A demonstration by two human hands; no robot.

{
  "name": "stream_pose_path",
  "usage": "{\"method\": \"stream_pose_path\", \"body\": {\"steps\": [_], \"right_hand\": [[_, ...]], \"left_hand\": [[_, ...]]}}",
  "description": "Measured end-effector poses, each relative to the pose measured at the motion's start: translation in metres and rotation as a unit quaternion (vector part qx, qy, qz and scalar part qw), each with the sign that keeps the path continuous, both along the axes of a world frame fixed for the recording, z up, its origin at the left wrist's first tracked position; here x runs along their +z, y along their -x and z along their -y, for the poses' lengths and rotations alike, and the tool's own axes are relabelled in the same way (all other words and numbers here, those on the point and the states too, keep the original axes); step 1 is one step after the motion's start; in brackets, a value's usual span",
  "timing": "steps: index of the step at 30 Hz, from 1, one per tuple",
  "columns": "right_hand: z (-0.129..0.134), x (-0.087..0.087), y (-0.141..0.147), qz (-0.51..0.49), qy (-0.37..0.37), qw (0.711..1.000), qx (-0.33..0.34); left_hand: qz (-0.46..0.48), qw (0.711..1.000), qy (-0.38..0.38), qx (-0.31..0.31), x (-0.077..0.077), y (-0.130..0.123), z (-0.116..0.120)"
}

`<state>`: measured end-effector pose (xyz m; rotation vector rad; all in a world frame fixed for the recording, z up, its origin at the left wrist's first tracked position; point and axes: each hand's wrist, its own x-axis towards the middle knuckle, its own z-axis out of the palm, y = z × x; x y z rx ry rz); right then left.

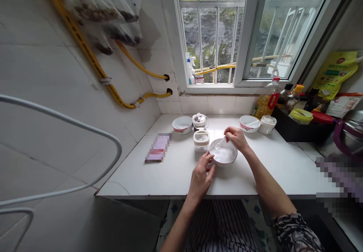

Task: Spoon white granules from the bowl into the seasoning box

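A bowl (227,162) with white contents stands near the middle of the white counter. My left hand (203,174) grips its left rim, thumb and fingers around the edge. Above the bowl's upper side, my right hand (236,136) pinches the handle of a small white spoon (217,145), whose head is over the white contents inside the rim. Just left of the bowl is a lidded clear jar (201,142), with another lidded jar (200,121) behind it.
A flowered bowl (182,125) and a blurred pink packet (158,148) lie to the left. Behind on the right are a second flowered bowl (249,125), a small jar (267,125), an oil bottle (266,100) and a black box (295,129) of condiments.
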<state>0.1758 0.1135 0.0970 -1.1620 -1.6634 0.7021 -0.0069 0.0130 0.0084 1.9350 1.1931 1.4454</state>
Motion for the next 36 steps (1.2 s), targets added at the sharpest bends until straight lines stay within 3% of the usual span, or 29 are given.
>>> {"method": "stream_pose_path", "body": {"steps": [6,18,23,31,33,36], "right_hand": [[0.006,-0.002,0.008,-0.004,0.029,0.999,0.028],[-0.007,-0.003,-0.002,-0.142,0.104,0.984,0.022],[-0.01,-0.002,-0.004,-0.185,0.102,0.977,0.028],[0.001,0.0,0.028,-0.177,0.014,0.983,0.044],[0.007,0.0,0.036,-0.068,-0.066,0.993,0.069],[0.012,0.0,0.037,0.107,-0.183,0.973,0.092]], "left_hand": [[-0.001,1.0,-0.004,0.0,0.0,0.0,0.0],[0.001,1.0,-0.006,-0.004,0.0,0.0,0.0],[0.0,1.0,-0.006,-0.002,0.0,0.0,0.0],[0.003,1.0,-0.015,-0.007,0.0,0.0,-0.001],[0.003,1.0,-0.016,-0.007,0.0,0.0,-0.001],[0.002,1.0,-0.016,-0.007,0.0,0.0,0.0]]}}
